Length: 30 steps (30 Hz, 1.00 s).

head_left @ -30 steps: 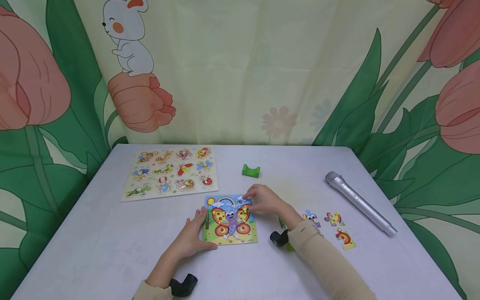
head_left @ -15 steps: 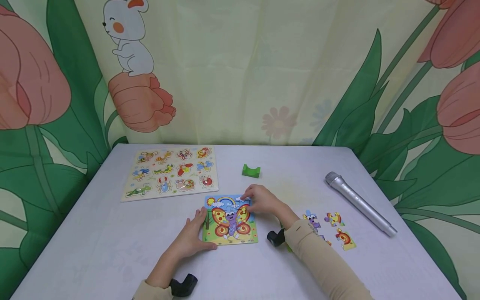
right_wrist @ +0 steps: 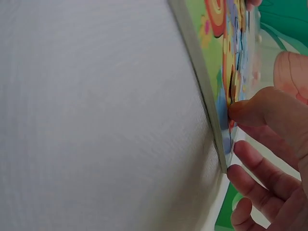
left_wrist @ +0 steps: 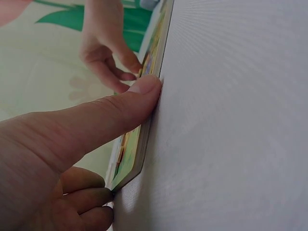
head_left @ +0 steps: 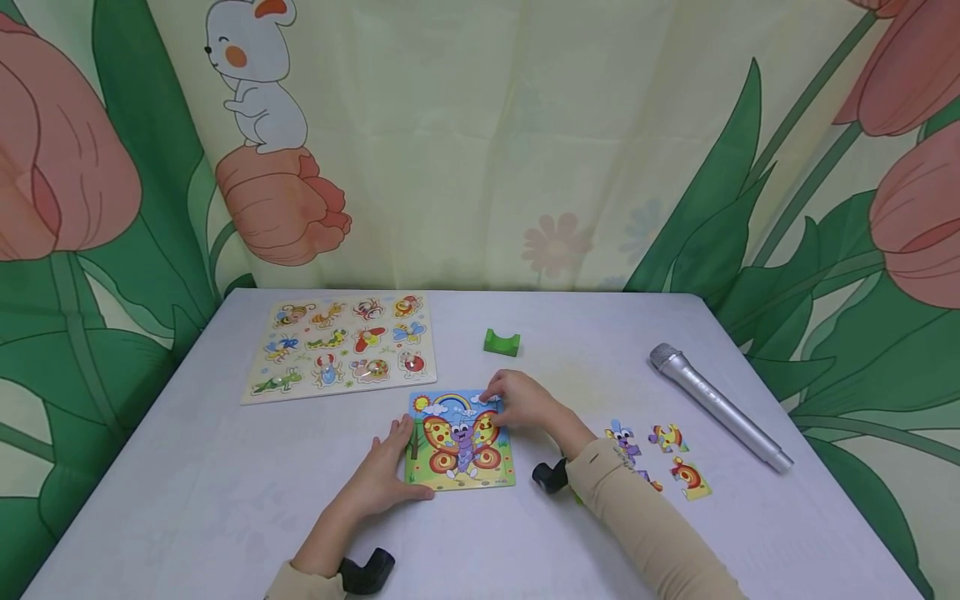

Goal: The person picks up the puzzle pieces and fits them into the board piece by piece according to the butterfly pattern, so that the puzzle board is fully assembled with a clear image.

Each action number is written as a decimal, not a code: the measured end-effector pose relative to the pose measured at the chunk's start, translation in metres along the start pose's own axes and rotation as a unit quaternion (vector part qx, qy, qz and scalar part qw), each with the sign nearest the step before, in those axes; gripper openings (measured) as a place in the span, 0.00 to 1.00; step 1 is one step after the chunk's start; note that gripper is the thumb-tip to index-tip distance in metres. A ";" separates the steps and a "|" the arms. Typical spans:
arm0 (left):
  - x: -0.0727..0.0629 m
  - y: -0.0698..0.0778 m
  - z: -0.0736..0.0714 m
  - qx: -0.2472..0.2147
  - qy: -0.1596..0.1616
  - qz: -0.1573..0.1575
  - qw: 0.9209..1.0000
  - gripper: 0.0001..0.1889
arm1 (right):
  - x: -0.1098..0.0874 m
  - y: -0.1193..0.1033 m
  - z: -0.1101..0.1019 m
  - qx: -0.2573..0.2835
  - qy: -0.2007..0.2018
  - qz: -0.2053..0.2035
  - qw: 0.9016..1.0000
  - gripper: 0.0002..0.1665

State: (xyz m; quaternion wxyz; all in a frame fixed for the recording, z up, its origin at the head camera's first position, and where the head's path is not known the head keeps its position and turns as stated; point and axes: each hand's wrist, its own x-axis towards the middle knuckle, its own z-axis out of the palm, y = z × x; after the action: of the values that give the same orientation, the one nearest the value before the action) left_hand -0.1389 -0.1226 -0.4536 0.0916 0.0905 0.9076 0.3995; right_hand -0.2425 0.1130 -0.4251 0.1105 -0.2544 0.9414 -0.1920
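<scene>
Backdrop: pale printed cloth, tulips at both sides, white rabbit upper left.
Surface: white-covered table, lower half of the frame.
Item: butterfly jigsaw puzzle, square, flat, lower centre of the frame.
Left hand: spread wide at the puzzle's lower left, thumb along the bottom edge, fingers at the left edge.
Right hand: fingers bent, holding the puzzle's upper right corner, thumb on its face; whether a single piece is pinched, cannot tell.
Also: insect puzzle board, left of centre; green block, notched, above the jigsaw; silver microphone, slanted, right; loose jigsaw pieces, lower right, partly hidden by the beige right sleeve.
</scene>
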 end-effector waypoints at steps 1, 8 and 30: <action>0.000 0.000 0.000 -0.001 0.001 0.003 1.000 0.56 | 0.000 0.000 0.000 -0.002 0.000 0.001 1.000 0.17; 0.000 0.001 -0.001 0.004 0.000 0.000 1.000 0.56 | -0.001 -0.002 -0.001 0.005 0.001 0.012 1.000 0.16; 0.000 -0.001 0.000 0.000 0.001 0.001 1.000 0.55 | -0.013 0.008 -0.005 0.078 0.033 -0.003 0.996 0.21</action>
State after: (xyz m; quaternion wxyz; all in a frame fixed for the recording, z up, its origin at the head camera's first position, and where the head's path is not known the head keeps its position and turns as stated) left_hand -0.1393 -0.1226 -0.4542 0.0905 0.0913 0.9077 0.3994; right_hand -0.2362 0.1279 -0.4225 0.0984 -0.2412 0.9258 -0.2739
